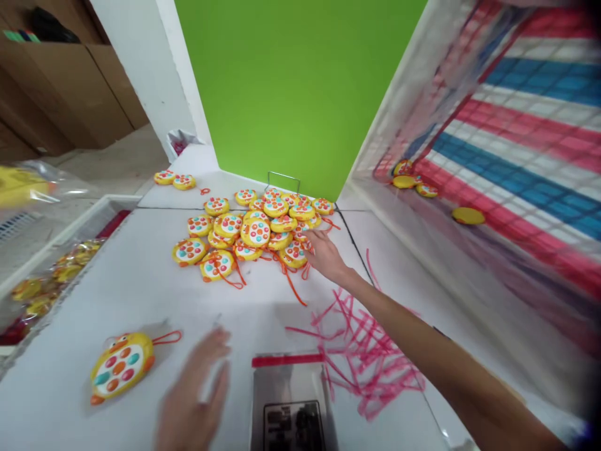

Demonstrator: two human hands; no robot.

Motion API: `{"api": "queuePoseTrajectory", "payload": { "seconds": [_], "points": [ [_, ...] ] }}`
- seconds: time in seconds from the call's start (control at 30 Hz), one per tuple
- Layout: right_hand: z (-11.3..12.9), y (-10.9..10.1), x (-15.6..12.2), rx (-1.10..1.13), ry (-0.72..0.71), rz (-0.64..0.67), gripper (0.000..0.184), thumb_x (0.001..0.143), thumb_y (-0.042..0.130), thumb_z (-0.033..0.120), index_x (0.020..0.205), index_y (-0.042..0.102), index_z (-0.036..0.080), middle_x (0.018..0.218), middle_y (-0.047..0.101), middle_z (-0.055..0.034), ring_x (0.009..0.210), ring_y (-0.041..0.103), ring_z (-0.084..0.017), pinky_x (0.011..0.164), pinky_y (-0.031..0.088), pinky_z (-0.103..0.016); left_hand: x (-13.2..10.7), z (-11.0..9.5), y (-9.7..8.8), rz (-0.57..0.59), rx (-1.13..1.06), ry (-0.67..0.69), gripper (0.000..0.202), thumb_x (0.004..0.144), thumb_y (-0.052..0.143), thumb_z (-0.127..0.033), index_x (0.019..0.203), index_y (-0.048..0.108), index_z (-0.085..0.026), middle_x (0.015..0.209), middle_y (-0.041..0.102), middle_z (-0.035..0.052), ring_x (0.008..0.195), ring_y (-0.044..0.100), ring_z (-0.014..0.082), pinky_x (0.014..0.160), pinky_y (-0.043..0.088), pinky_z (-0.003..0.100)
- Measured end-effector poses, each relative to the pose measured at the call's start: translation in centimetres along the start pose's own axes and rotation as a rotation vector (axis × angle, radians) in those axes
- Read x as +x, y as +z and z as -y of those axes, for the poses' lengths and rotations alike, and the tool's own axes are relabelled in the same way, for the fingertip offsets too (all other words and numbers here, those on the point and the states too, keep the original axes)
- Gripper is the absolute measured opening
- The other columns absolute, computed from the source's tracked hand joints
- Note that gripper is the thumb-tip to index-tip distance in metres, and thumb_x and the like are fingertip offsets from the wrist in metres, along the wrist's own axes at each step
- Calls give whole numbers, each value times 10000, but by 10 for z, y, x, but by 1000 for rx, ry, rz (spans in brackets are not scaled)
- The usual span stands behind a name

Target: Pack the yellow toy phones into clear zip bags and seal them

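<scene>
My left hand (195, 391) is blurred above the near part of the white table, thumb and fingers apart, holding nothing. Left of it lies a yellow chick-shaped toy (122, 366) with coloured round bumps and a red cord loop. My right hand (326, 255) reaches to the right edge of a pile of similar chick-shaped toys (256, 232), its fingers closed over the edge of one, which they partly hide. Between my hands, close to me, lies a clear plastic bag (288, 382) with a red strip along its top and a dark printed label.
Pink strips (361, 351) lie scattered beneath my right forearm. A white bin (61, 238) of bagged toys stands at the left, with a blurred bagged yellow toy (25, 186) above it. A green panel (300, 88) rises behind the pile; netting (516, 125) hangs at the right.
</scene>
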State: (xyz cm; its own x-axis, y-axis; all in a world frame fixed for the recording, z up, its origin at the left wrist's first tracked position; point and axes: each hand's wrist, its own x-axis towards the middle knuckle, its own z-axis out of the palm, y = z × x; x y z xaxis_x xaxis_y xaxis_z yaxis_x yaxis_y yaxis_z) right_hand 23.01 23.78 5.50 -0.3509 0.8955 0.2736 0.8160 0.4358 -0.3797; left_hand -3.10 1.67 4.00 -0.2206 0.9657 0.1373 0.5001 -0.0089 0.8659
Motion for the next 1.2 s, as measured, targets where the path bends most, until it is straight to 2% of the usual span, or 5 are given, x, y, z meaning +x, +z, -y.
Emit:
{"api": "queuePoseTrajectory", "payload": {
  "seconds": [0.1, 0.27, 0.63, 0.93, 1.2],
  "points": [
    [12, 13, 50, -81, -117, 18, 503, 731, 433, -20, 1214, 461, 119, 1296, 447, -138, 1216, 321, -265, 994, 288, -432, -20, 20, 66, 77, 257, 575, 251, 759, 533, -209, 997, 611, -228, 1010, 689, 67, 930, 646, 217, 770, 553, 308],
    [20, 12, 85, -154, -202, 77, 336, 723, 422, -42, 974, 581, 115, 992, 616, -152, 1082, 437, -285, 937, 322, -442, -45, 43, 112, 118, 505, 776, 206, 790, 462, -176, 936, 605, -148, 919, 702, 105, 842, 664, 248, 688, 571, 328],
    [69, -15, -70, 779, 228, -138, 379, 661, 594, 203, 1017, 464, 192, 871, 582, -8, 725, 567, -153, 613, 469, -236, -42, 24, 114, 266, 509, 619, 208, 738, 447, -81, 818, 613, -177, 771, 645, 68, 711, 586, 228, 656, 489, 375],
    [92, 5, -152, 653, 166, -115, 362, 712, 587, 155, 1049, 470, 213, 953, 581, -34, 782, 576, -147, 692, 464, -247, -42, 6, 103, 376, 345, 310, 289, 689, 476, -40, 931, 545, -183, 925, 621, 66, 888, 565, 241, 805, 462, 441],
    [97, -8, -196, 729, 404, 237, 323, 691, 615, 183, 1003, 529, 187, 858, 625, -12, 740, 576, -159, 659, 463, -245, -55, 31, 93, 233, 125, 162, 542, 750, 442, -69, 1270, 357, -194, 1098, 586, 94, 995, 552, 216, 833, 467, 405]
  ]
}}
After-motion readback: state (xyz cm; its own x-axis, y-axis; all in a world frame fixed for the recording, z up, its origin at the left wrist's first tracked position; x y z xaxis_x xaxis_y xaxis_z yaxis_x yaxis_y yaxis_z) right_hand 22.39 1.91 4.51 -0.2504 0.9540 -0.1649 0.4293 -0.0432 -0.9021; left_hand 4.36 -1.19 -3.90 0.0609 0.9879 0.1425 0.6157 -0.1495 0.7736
